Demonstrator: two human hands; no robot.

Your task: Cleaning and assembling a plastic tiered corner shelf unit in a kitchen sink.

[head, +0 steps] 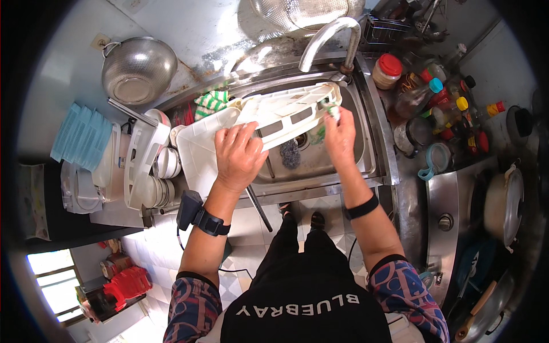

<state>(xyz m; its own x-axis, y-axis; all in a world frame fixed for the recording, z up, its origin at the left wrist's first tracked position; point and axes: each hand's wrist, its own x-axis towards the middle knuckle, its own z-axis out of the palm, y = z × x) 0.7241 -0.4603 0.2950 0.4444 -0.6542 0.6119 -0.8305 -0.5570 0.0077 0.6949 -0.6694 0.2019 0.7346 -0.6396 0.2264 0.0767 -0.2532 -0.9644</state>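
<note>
A white plastic rack (283, 109) with slotted sides lies tilted over the steel sink (364, 141). My left hand (241, 148) grips its near left edge, fingers curled over the rim. At the rack's right end, my right hand (341, 130) pinches a green-and-white cloth (331, 110) against the corner. Below the rack, a grey scrubber (290, 153) rests in the sink beside the drain. A white plastic tray (199, 150) lies left of the rack, partly hidden by my left hand. Behind that tray sits a green-and-white striped cloth (211, 104).
The curved faucet (330, 34) arches over the sink's back right. Stacked bowls (158, 191), blue plastic baskets (81, 137) and a steel colander (139, 70) are at the left. Jars and bottles, including a red-lidded jar (387, 72), crowd the right counter beside the stove (444, 201).
</note>
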